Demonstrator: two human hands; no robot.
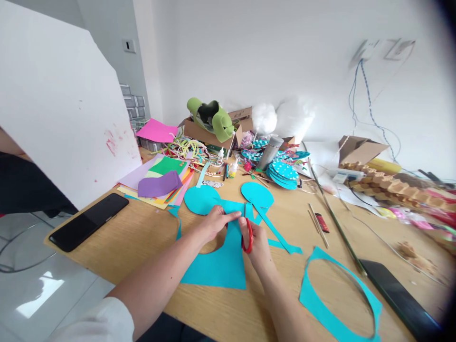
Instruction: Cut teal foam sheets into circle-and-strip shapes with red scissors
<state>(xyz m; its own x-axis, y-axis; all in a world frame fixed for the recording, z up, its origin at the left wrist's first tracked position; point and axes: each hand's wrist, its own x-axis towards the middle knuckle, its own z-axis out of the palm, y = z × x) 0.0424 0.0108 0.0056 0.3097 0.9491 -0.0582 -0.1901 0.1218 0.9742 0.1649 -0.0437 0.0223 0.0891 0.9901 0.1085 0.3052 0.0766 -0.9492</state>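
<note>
My right hand [259,244] is closed around the red handles of a pair of scissors [249,237], whose blades point away from me at the edge of a blue paper sheet [217,271]. My left hand [218,222] pinches that same sheet just left of the blades. A large round opening is cut out of the sheet. Beyond it lie a blue paper circle [202,199] and a second blue circle [257,194], with a narrow blue strip [274,230] beside them. At the right rests a blue offcut ring [307,289].
A phone [89,222] lies at the table's left edge, near stacked coloured papers [167,164]. Behind stand a cardboard box [199,132], a metal flask [270,153] and dotted blue discs [283,173]. A long thin stick [335,213] and a red lighter [322,222] lie right.
</note>
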